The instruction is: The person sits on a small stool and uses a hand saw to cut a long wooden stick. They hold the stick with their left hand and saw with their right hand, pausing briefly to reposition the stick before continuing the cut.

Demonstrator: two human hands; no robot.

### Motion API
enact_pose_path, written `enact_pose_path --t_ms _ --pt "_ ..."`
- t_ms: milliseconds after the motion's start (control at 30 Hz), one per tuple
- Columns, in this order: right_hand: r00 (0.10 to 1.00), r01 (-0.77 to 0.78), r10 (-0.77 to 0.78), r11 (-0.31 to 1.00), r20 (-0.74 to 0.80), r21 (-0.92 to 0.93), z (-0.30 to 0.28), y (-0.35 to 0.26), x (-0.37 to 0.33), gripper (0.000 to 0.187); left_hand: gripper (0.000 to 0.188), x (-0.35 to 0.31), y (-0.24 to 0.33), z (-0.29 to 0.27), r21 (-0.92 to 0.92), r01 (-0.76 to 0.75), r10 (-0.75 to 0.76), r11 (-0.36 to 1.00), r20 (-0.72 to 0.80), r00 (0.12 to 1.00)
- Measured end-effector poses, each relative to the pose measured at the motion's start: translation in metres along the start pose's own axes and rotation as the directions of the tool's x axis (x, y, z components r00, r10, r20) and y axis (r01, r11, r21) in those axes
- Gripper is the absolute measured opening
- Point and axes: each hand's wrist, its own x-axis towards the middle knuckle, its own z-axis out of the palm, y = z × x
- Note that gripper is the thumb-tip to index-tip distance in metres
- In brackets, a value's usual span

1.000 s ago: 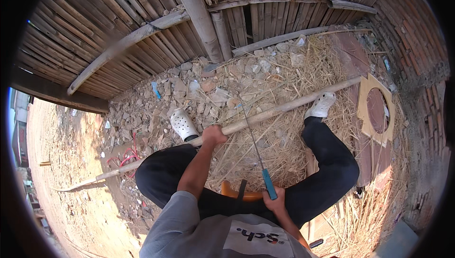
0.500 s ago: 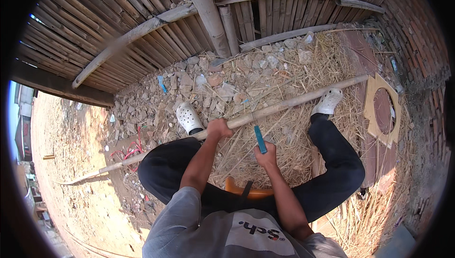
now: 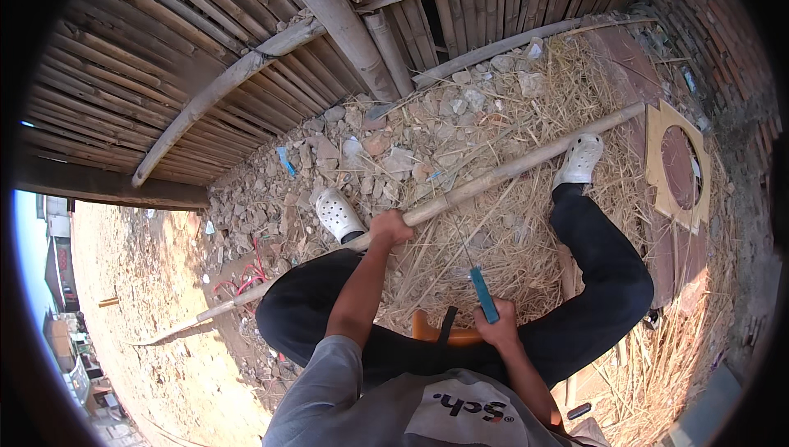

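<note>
A long pale wooden pole point(image 3: 493, 180) lies slantwise in front of me, passing beneath my bent left knee, which hides part of it. My left hand point(image 3: 391, 227) is closed around it beside my left foot. In my right hand point(image 3: 498, 325), fingers wrapped round it, is the teal handle of a handsaw point(image 3: 483, 292). Its thin blade shows nearly edge-on, pointing away from me, its tip close to the pole's near side; I cannot tell whether they touch. The toe of my right white clog point(image 3: 582, 159) rests against the pole; the left white clog point(image 3: 339, 215) stands behind it.
Straw point(image 3: 509, 225) and broken stones point(image 3: 329, 151) cover the ground. A slatted bamboo wall point(image 3: 271, 11) rises ahead, a brick wall point(image 3: 723, 36) to the right. A yellowish board with a round hole point(image 3: 655, 151) lies right. Red cord point(image 3: 251, 274) lies left; something orange point(image 3: 426, 328) is between my thighs.
My right hand has drawn the handsaw back toward me and slightly right; its blade no longer reaches across the pole. My left hand keeps its grip on the pole. The whole view has shifted slightly.
</note>
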Motion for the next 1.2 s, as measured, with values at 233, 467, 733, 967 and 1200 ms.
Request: enact_pose_path --t_ms 233,467,733,967,1200 --pt "0.999 0.046 -0.047 0.999 -0.01 -0.019 0.045 0.024 0.077 0.02 0.052 0.009 -0.013 -0.007 -0.002 -0.052 0.052 0.999 0.029 0.998" --pt "0.999 0.023 -0.022 0.999 0.03 -0.032 0.034 -0.013 0.004 0.018 0.053 -0.017 -0.038 -0.006 -0.013 0.021 -0.02 1.0 0.059 0.998" --pt "0.987 0.147 -0.145 0.988 -0.068 0.036 0.044 -0.025 -0.033 0.013 0.049 0.017 -0.068 -0.03 -0.003 -0.019 0.019 1.0 0.045 0.999" --pt "0.997 0.055 -0.053 0.998 -0.054 0.026 0.061 -0.001 0.025 0.019 0.049 -0.019 -0.044 -0.028 -0.011 -0.083 0.084 0.996 0.044 0.996" --pt "0.993 0.122 -0.122 0.992 0.003 -0.03 0.042 -0.003 0.002 0.018 0.048 -0.024 -0.039 -0.032 -0.009 -0.072 0.072 0.997 -0.018 0.997"
